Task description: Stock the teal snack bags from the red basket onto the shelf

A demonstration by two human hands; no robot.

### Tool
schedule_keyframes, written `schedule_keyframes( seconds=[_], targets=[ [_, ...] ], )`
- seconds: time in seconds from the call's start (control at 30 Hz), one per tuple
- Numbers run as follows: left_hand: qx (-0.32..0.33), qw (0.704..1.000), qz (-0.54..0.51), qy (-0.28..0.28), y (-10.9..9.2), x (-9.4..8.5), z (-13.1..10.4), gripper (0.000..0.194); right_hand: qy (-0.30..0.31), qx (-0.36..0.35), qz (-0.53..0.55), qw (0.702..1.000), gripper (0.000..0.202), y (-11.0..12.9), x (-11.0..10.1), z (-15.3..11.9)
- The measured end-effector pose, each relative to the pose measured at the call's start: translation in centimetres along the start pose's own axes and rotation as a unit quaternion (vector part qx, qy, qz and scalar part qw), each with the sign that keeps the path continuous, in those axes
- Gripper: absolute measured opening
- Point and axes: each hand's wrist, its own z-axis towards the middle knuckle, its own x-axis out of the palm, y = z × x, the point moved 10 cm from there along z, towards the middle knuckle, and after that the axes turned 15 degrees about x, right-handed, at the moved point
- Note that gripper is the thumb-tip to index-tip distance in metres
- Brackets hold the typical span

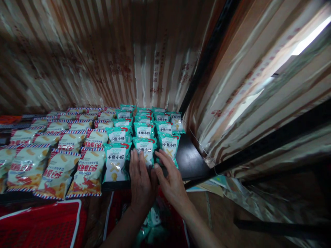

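Rows of teal-and-white snack bags [116,162] stand on a dark shelf [191,158]. My left hand [141,182] lies with fingers stretched against the lower front of the middle front snack bag [145,151]. On the other side, my right hand [172,181] has its fingers apart, its fingertips at the gap between that bag and the right front bag [168,146]. The lower part of the middle bag is partly hidden behind my hands. Neither hand is wrapped round a bag.
Cream snack bags with red lettering [88,168] fill the shelf to the left. Below it are a red basket [64,224] and another red basket [178,220] with teal bags inside. A dark metal post [199,69] and striped sheeting [155,44] stand behind.
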Motion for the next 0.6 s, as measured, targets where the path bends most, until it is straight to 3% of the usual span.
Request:
schedule_keyframes(
  seconds=[0.4,0.6],
  targets=[
    [-0.052,0.998,-0.021,0.023,2.1,1.6,-0.5,0.063,0.050,-0.046,0.008,0.998,0.042,-0.8,2.3,0.6],
    [-0.065,0.997,-0.019,0.039,2.0,2.1,-0.7,0.064,0.046,-0.051,0.018,0.998,0.041,-0.8,1.7,0.7]
  ],
)
